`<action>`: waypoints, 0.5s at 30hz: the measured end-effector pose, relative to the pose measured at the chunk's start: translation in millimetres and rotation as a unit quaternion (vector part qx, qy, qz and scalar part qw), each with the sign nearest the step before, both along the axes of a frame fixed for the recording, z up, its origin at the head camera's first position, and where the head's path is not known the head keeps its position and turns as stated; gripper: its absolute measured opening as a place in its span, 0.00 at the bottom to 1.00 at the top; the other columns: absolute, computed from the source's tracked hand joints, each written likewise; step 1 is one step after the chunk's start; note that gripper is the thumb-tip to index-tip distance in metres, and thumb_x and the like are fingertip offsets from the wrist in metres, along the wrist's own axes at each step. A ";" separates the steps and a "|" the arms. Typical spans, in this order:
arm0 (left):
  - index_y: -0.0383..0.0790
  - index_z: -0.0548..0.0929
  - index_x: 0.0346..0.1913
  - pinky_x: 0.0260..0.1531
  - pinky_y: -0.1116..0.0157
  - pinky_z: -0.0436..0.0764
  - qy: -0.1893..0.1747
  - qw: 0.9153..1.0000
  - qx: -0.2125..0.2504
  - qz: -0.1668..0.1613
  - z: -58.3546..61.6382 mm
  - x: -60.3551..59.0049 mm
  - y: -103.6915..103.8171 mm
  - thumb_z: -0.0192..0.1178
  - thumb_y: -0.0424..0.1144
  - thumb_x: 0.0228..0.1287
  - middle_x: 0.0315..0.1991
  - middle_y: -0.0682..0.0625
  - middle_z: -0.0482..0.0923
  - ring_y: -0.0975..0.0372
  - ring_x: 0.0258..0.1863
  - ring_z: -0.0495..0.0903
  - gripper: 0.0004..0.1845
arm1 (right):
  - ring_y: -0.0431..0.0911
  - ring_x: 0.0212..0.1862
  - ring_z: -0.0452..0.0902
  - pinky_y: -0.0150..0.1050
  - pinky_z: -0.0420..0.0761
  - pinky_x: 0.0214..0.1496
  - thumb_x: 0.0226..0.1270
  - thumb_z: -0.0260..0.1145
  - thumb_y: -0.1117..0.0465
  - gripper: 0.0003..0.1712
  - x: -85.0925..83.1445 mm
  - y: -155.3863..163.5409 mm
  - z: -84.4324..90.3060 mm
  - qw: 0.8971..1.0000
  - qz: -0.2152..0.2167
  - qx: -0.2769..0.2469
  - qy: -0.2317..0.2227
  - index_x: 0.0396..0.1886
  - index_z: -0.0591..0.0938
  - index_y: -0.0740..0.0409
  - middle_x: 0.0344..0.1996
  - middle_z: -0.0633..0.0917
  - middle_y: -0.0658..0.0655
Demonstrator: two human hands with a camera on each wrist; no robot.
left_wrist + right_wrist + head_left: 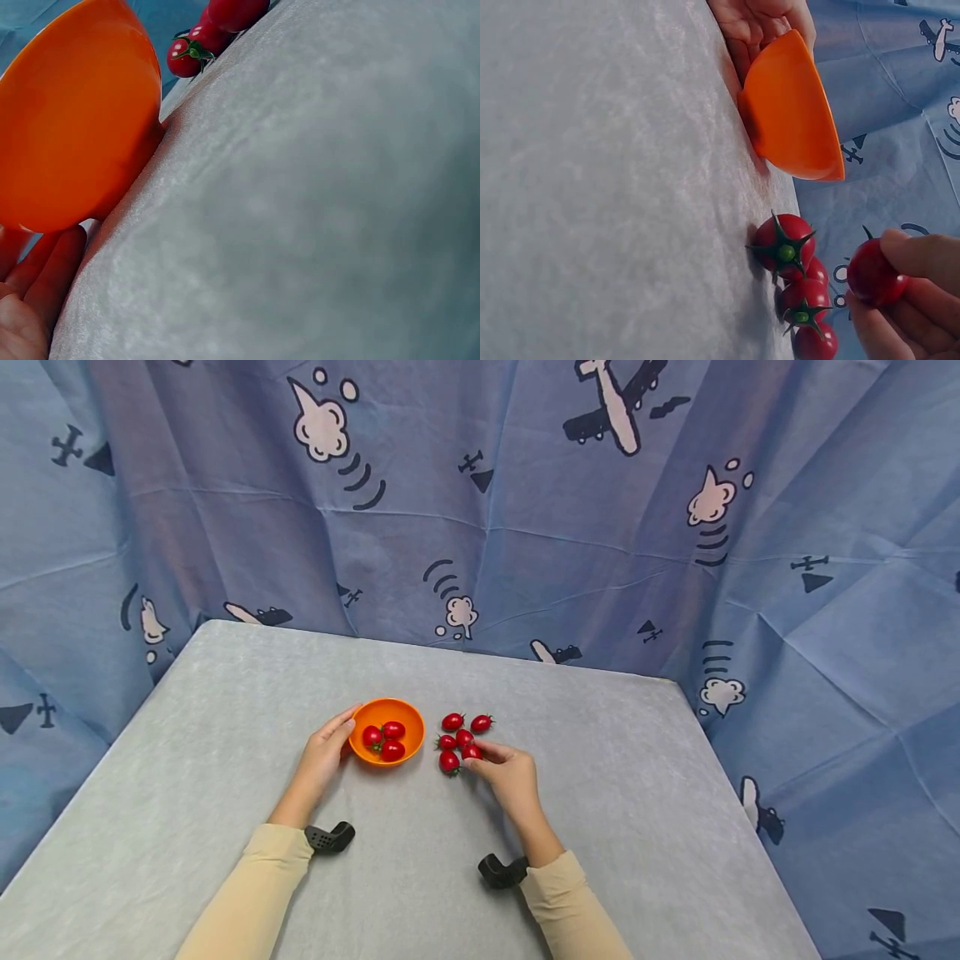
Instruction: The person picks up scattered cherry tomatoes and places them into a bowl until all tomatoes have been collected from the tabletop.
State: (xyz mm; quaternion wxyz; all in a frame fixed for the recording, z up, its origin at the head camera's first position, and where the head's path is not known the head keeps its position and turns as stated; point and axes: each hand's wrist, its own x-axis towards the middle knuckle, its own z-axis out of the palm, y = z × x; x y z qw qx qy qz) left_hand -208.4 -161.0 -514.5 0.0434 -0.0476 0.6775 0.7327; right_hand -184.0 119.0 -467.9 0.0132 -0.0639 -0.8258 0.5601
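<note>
An orange bowl [411,720] stands on the table with three cherry tomatoes [392,751] inside. My left hand [326,749] holds the bowl at its left side, thumb by the rim and fingers against the outer wall. To the right of the bowl, my right hand [514,777] pinches one cherry tomato [873,274] between thumb and fingers. In the right wrist view that tomato appears raised off the cloth. Several more cherry tomatoes [449,762] lie in a loose cluster just left of the right hand, some with green stems.
A pale grey cloth covers the table [600,760]. Behind it hangs a blue curtain [420,468] with printed planes and clouds. Each wrist carries a black camera mount [501,871].
</note>
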 end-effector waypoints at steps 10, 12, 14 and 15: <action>0.40 0.65 0.75 0.64 0.79 0.70 0.003 1.000 -0.008 0.006 -1.4 0.0 0.4 0.43 0.44 0.81 0.76 0.47 0.62 0.59 0.75 0.62 0.26 | 0.47 0.51 0.85 0.40 0.86 0.51 0.54 0.77 0.61 0.19 -6.0 -7.1 4.3 1.000 -0.006 -0.005 -0.010 0.47 0.89 0.57 0.46 0.90 0.58; 0.40 0.65 0.75 0.60 0.83 0.71 0.004 1.000 -0.011 0.005 -1.4 0.2 0.2 0.43 0.45 0.80 0.76 0.46 0.62 0.58 0.75 0.62 0.26 | 0.47 0.51 0.85 0.41 0.86 0.52 0.55 0.77 0.61 0.18 -8.3 -10.0 5.0 1.000 -0.003 -0.007 -0.008 0.47 0.89 0.57 0.45 0.90 0.59; 0.40 0.64 0.75 0.59 0.84 0.71 0.004 1.000 -0.012 0.004 -1.4 0.0 0.2 0.43 0.45 0.80 0.76 0.46 0.61 0.58 0.75 0.62 0.26 | 0.47 0.50 0.84 0.41 0.86 0.53 0.55 0.77 0.61 0.18 -10.8 -13.0 5.7 1.000 -0.003 -0.012 -0.010 0.47 0.89 0.57 0.45 0.90 0.59; 0.40 0.65 0.75 0.59 0.83 0.71 0.003 1.000 -0.012 0.004 -1.5 -0.1 0.3 0.43 0.45 0.80 0.76 0.46 0.61 0.59 0.75 0.62 0.26 | 0.48 0.50 0.84 0.41 0.86 0.53 0.55 0.77 0.61 0.18 -11.8 -14.9 6.5 1.000 -0.001 -0.015 -0.011 0.47 0.89 0.57 0.45 0.90 0.59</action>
